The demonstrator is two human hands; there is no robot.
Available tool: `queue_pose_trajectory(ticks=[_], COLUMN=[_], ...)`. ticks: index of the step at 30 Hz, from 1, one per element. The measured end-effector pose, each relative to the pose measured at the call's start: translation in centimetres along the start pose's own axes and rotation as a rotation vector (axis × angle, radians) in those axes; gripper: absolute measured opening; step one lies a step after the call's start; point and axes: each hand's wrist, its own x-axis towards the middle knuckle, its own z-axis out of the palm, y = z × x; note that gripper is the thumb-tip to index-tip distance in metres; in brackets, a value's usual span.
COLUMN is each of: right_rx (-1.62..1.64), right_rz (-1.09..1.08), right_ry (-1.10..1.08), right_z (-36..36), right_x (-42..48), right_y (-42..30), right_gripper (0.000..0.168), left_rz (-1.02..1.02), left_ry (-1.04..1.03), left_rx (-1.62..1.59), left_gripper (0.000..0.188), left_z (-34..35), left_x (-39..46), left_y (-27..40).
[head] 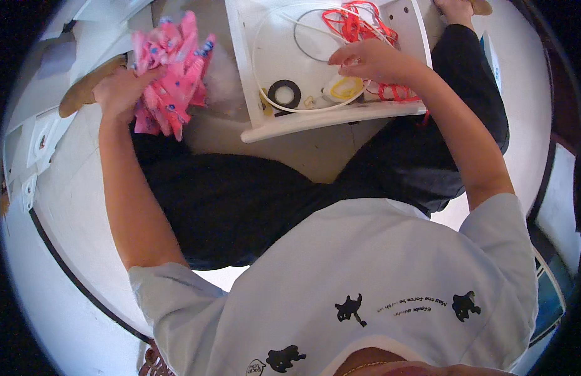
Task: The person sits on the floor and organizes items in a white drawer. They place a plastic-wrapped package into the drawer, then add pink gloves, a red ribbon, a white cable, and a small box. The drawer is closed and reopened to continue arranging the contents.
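Note:
A bunched pink cloth (173, 89) with small blue prints is gripped in my left hand (119, 91), to the left of a white drawer (246, 70). Over the drawer, my right hand (377, 61) has its thumb and fingers apart, and I see nothing held in them. Beneath and beside that hand lie a looped white cable (256, 51), a thin grey loop (296, 40) and tangled red ribbon (351, 21). A roll of black tape (284, 95) rests near the drawer's front. Nearer my right hand is a white object with a yellow loop (345, 88).
My legs in black trousers (234, 202) spread around the drawer on the floor. A brown slipper (76, 96) is beside my left hand. White panels (43, 136) stand at the left, and a dark-framed pale panel (558, 202) is at the right.

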Motion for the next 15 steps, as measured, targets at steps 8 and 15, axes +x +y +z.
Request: queue_pose_trajectory(ticks=[8, 15], right_rx=[-0.303, -0.196], right_rz=[-0.084, -0.129], right_ry=[-0.050, 0.134], right_z=[2.5, -0.1], right_x=[-0.2, 0.3], right_y=[1.2, 0.2], right_gripper=[0.055, 0.053], left_rz=[-0.041, 0.024], left_ry=[-0.446, -0.269], left_rx=[-0.393, -0.660], left_gripper=[0.049, 0.048], left_z=[6.1, -0.8], left_x=[2.9, 4.1], left_y=[-1.9, -5.6])
